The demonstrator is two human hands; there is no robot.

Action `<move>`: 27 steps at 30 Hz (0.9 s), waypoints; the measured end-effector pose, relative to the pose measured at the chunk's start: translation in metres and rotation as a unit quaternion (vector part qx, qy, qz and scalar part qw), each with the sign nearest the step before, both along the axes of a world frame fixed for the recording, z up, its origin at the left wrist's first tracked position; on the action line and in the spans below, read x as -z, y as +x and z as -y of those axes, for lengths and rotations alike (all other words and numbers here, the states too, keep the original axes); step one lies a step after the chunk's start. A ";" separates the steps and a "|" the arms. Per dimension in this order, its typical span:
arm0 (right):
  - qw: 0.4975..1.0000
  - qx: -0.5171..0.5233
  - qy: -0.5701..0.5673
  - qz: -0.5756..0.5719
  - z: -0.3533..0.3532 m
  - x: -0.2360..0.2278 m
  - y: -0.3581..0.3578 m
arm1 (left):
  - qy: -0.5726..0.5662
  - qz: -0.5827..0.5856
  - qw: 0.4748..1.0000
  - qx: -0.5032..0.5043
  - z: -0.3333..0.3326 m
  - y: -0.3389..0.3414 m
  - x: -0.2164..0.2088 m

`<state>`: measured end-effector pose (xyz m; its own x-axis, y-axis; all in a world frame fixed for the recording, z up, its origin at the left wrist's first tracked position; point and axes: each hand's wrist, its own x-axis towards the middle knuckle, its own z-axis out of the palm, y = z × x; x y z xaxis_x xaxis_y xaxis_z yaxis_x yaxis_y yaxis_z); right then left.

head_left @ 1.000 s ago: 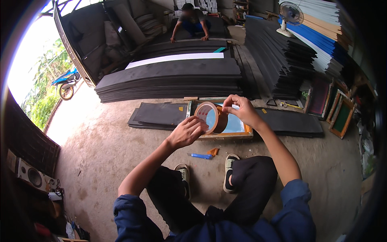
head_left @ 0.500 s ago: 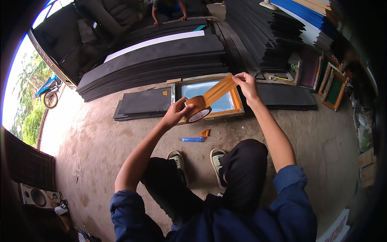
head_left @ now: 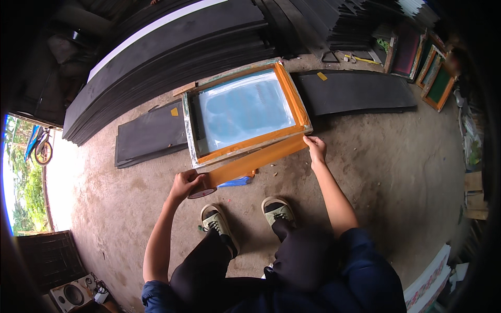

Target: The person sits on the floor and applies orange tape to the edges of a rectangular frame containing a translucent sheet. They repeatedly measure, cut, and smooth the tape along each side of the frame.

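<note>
Shoes [head_left: 245,216] at frame bottom | left hand [head_left: 183,185] grips tape roll [head_left: 202,188] | right hand [head_left: 316,148] pinches the tape strip [head_left: 255,160] end | strip sits mid-frame, below screen frame [head_left: 245,110] | risk: loose strip may twist, stick crooked, or wrinkle.

Orange tape [head_left: 255,160] along screen frame [head_left: 245,109]

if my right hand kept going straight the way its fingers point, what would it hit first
Most likely the frame. The right hand pinches the end of the tape strip just short of the frame's near right corner, fingers aimed up toward it. Depth is hard to judge, so it might pass just over the edge.
</note>
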<state>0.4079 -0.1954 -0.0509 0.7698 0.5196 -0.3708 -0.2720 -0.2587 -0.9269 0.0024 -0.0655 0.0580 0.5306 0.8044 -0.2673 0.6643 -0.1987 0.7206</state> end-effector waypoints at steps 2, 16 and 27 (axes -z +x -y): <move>1.000 0.025 0.001 0.004 -0.010 0.012 -0.003 | 0.022 0.002 1.000 0.014 -0.014 0.001 0.012; 0.995 0.081 -0.042 0.050 -0.034 0.012 0.014 | 0.051 -0.075 0.994 0.055 -0.076 0.062 -0.020; 0.989 0.100 -0.074 0.081 -0.037 0.025 0.014 | 0.054 -0.090 0.993 0.060 -0.074 0.064 -0.011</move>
<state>0.4219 -0.1582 -0.0758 0.9073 0.3002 -0.2946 -0.1822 -0.3507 -0.9186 0.0668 0.0083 0.0695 0.5765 0.7667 -0.2825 0.7469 -0.3542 0.5628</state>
